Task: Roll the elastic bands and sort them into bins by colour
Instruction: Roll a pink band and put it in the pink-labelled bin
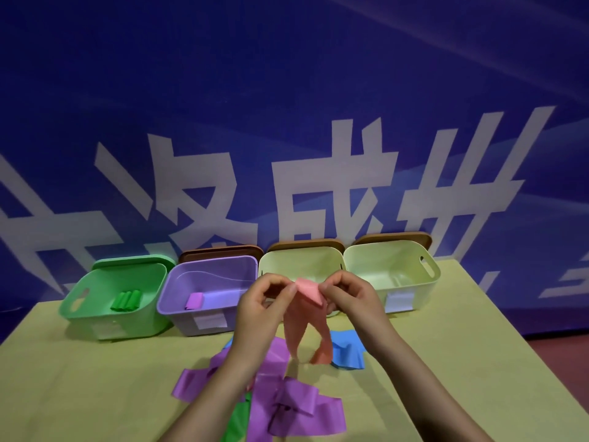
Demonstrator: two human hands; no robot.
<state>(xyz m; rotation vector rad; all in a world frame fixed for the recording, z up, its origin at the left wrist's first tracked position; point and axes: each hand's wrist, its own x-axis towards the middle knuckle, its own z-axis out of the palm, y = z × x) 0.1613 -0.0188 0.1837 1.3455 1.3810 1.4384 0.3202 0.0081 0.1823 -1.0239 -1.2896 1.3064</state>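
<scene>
Elastic bands lie scattered toward the near edge of the worktop (79, 362), and we record them left to right. Along the far edge stand four bins. We note the green bin (105, 309) holding green rolls (126, 301), then the purple bin (191, 317) holding one purple roll (194, 301), then two pale bins (411, 299), the left one partly hidden behind the hands. Near the middle of the near edge, loose purple bands (296, 400) overlap a green band (236, 425); a blue band (345, 350) lies just right of them. Our left hand (261, 304) and right hand (347, 296) are raised above the worktop, fingers of each curled and pinching the top of a pink band (307, 293). Its two tails hang down, the lower ends reaching the worktop between the purple and blue bands.
</scene>
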